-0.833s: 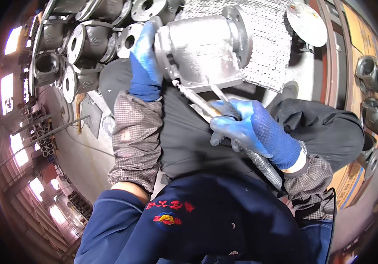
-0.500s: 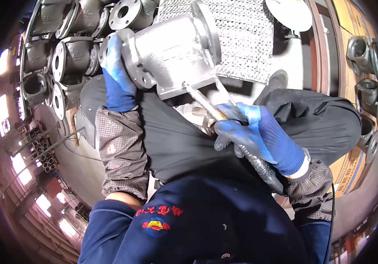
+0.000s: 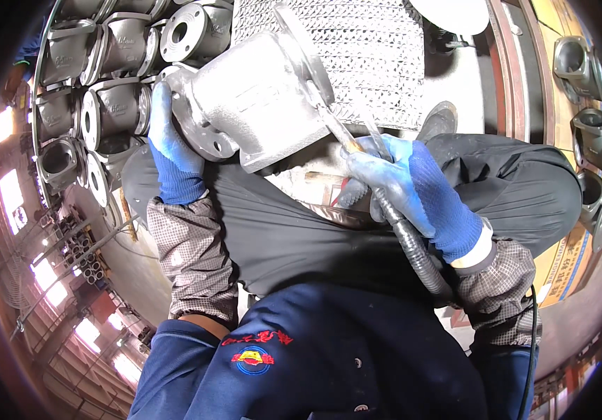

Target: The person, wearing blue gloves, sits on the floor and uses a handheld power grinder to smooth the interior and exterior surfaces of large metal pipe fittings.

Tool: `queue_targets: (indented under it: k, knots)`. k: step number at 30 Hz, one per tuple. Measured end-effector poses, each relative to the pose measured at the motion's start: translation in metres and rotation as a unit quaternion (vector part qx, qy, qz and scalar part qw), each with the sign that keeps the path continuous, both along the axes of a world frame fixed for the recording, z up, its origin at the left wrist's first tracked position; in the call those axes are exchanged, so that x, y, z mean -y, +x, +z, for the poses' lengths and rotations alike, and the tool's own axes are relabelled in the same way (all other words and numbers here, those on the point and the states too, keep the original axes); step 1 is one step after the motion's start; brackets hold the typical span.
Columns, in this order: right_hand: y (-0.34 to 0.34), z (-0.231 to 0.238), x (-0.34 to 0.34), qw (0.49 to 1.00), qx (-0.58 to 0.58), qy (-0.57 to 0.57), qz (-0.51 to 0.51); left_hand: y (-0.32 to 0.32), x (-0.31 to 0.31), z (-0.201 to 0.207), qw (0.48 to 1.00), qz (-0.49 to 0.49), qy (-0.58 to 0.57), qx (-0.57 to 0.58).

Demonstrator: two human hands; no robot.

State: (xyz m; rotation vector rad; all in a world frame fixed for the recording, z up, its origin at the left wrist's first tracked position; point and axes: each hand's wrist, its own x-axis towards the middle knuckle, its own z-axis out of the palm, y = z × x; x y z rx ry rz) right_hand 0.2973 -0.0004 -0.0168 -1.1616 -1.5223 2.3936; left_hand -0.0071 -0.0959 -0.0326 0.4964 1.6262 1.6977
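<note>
- Grey castings (image 3: 122, 105) stand in packed rows, likely saving room.
- Left hand (image 3: 175, 143) clasps the silver casting (image 3: 259, 98) by its left flange (image 3: 199, 129), probably steadying it; the casting tilts between both hands.
- Right hand (image 3: 406, 175) grips a slim tool (image 3: 338, 129), pen-like, seemingly for control, at the right flange (image 3: 306, 52).
</note>
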Motion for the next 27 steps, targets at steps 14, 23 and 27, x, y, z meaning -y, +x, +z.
queue_targets:
  k: [14,23,27]
  knots:
    - [0.011,0.007,-0.017,0.997,0.044,0.025,0.066,0.022,0.008,0.017,0.742,-0.123,-0.025,-0.659]
    - [0.008,-0.008,-0.021,0.998,-0.002,0.063,0.016,0.034,0.007,0.028,0.693,-0.148,-0.044,-0.704]
    - [0.001,0.006,-0.025,0.996,0.062,-0.057,0.036,0.032,0.010,0.016,0.804,-0.126,-0.031,-0.580]
